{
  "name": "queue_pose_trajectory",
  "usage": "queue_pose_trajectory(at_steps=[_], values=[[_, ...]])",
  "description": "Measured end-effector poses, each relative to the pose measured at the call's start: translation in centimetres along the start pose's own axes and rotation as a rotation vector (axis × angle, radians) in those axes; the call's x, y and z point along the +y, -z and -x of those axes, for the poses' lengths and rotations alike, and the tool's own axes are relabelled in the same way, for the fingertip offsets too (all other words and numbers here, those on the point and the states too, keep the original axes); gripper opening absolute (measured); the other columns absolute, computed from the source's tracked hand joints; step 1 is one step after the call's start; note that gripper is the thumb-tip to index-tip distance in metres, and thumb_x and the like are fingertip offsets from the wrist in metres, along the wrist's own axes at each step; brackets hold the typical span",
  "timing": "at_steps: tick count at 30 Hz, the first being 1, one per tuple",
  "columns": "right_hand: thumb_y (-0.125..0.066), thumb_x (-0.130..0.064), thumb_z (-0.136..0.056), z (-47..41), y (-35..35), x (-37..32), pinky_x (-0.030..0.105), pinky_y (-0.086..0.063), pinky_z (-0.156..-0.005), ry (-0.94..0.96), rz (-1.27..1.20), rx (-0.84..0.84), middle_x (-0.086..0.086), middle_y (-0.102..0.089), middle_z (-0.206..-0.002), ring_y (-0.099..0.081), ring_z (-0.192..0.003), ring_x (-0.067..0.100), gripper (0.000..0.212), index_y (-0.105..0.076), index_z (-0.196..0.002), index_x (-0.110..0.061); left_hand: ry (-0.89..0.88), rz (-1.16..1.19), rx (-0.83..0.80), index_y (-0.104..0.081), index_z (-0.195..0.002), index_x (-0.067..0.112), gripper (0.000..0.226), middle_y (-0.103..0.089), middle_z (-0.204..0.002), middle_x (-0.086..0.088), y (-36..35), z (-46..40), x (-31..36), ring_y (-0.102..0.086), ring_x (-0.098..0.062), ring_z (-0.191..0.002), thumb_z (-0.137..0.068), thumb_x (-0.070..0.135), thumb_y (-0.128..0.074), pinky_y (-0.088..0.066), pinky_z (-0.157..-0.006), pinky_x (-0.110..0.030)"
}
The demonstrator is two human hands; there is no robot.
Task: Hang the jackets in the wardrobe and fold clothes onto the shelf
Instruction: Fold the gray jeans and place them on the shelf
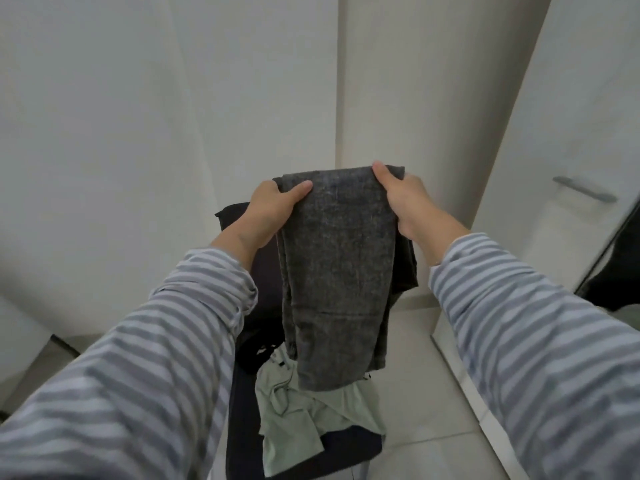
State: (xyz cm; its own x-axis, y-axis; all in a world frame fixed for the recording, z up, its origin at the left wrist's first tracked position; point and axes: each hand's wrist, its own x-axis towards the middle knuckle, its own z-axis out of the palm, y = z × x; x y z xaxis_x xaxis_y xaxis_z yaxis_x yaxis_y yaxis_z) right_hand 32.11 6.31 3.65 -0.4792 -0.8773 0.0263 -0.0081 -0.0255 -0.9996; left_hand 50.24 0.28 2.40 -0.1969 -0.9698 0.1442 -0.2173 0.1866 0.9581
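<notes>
White wardrobe doors (242,98) fill the upper frame; one door's grey handle (583,189) sits at right. Centre frame: dark grey jeans (339,271), folded lengthwise, hang in the air. Left hand (273,209) pinches their top left corner, right hand (405,199) their top right, thumbs over the fabric. Below, pale green garment (304,407) lies crumpled on a dark chair (242,427).

White panel walls (138,116), pale tiled floor (415,393), perhaps a mirror (620,265) at right.
</notes>
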Motion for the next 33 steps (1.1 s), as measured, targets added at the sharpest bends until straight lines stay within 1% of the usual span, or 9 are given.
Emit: queue_pose_trajectory(at_steps=[6,12,14,17,22,25,27,30,33], values=[[-0.046,-0.043,-0.098,0.9,0.4,0.3,0.027,-0.039,-0.084,0.053,0.232,0.056,0.008,-0.058,-0.119,-0.049,-0.096,0.018,0.049,-0.054,-0.129,-0.006,-0.046,-0.112,0.132,-0.063,-0.097,0.001,0.047,-0.066,-0.096,-0.009,-0.7,1.2,-0.6,-0.061,-0.025,-0.092,-0.088,0.048,-0.06,-0.048,-0.081,-0.034],[-0.052,-0.052,-0.091,2.8,0.7,0.4,0.036,-0.046,-0.093,0.035,0.383,0.039,0.012,-0.058,-0.122,-0.055,-0.107,0.028,0.062,-0.052,-0.126,-0.001,-0.042,-0.403,0.276,-0.059,-0.084,0.002,0.055,-0.061,-0.081,-0.01,-0.3,3.7,-0.1,-0.063,-0.03,-0.089,-0.084,0.057,-0.06,-0.041,-0.07,-0.031],[-0.057,-0.051,-0.089,3.5,1.0,0.4,0.037,-0.046,-0.097,-0.011,0.342,0.008,0.011,-0.057,-0.124,-0.054,-0.111,0.027,0.064,-0.049,-0.128,-0.001,-0.017,-0.421,0.315,-0.054,-0.108,-0.004,0.068,-0.063,-0.104,-0.017,0.0,4.6,0.6,-0.061,-0.031,-0.104,-0.08,0.058,-0.064,-0.042,-0.076,-0.032],[-0.066,-0.044,-0.086,4.8,1.9,0.4,0.03,-0.044,-0.09,-0.08,0.299,-0.092,0.004,-0.056,-0.116,-0.053,-0.103,0.02,0.06,-0.05,-0.126,-0.003,0.022,-0.389,0.248,-0.016,-0.142,-0.006,0.099,-0.048,-0.134,-0.016,0.5,6.5,2.1,-0.048,-0.031,-0.126,-0.079,0.047,-0.072,-0.04,-0.098,-0.034],[-0.08,-0.022,-0.076,5.9,2.6,0.2,0.032,-0.039,-0.087,-0.098,0.396,-0.212,0.004,-0.055,-0.122,-0.051,-0.11,0.021,0.062,-0.05,-0.126,-0.002,-0.021,-0.573,0.126,-0.051,-0.125,0.006,0.068,-0.057,-0.124,-0.01,0.8,8.9,1.7,-0.054,-0.026,-0.116,-0.07,0.029,-0.084,-0.044,-0.094,-0.032],[-0.09,-0.049,-0.051,6.8,2.5,-0.1,0.036,-0.036,-0.102,-0.034,0.542,-0.188,0.003,-0.046,-0.129,-0.044,-0.123,0.024,0.098,-0.05,-0.13,-0.007,-0.057,-0.689,0.2,-0.057,-0.103,0.012,0.041,-0.061,-0.11,-0.009,0.9,10.1,1.4,-0.056,-0.028,-0.106,-0.075,0.033,-0.078,-0.043,-0.082,-0.034],[-0.082,-0.048,-0.067,7.4,2.9,-0.1,0.043,-0.034,-0.109,0.023,0.608,-0.151,0.007,-0.039,-0.137,-0.037,-0.13,0.031,0.085,-0.047,-0.135,-0.011,-0.067,-0.759,0.268,-0.055,-0.091,0.019,0.03,-0.059,-0.111,-0.011,0.9,10.6,1.3,-0.052,-0.033,-0.11,-0.079,0.041,-0.072,-0.042,-0.084,-0.038],[-0.072,-0.027,-0.083,7.9,3.7,-0.4,0.03,-0.043,-0.095,0.072,0.419,-0.25,0.006,-0.06,-0.123,-0.056,-0.114,0.023,0.049,-0.058,-0.124,-0.005,-0.065,-0.752,0.341,-0.061,-0.094,0.021,0.03,-0.039,-0.122,-0.011,0.8,11.6,1.3,-0.037,-0.033,-0.117,-0.081,0.046,-0.07,-0.04,-0.093,-0.044],[-0.069,-0.021,-0.086,8.4,4.0,0.2,0.027,-0.045,-0.087,0.11,0.373,-0.233,0.007,-0.064,-0.113,-0.06,-0.1,0.021,0.038,-0.062,-0.117,0.0,-0.166,-0.63,0.263,-0.059,-0.091,0.011,0.032,-0.054,-0.104,-0.01,1.3,12.1,1.2,-0.054,-0.029,-0.101,-0.08,0.039,-0.073,-0.043,-0.079,-0.034]])
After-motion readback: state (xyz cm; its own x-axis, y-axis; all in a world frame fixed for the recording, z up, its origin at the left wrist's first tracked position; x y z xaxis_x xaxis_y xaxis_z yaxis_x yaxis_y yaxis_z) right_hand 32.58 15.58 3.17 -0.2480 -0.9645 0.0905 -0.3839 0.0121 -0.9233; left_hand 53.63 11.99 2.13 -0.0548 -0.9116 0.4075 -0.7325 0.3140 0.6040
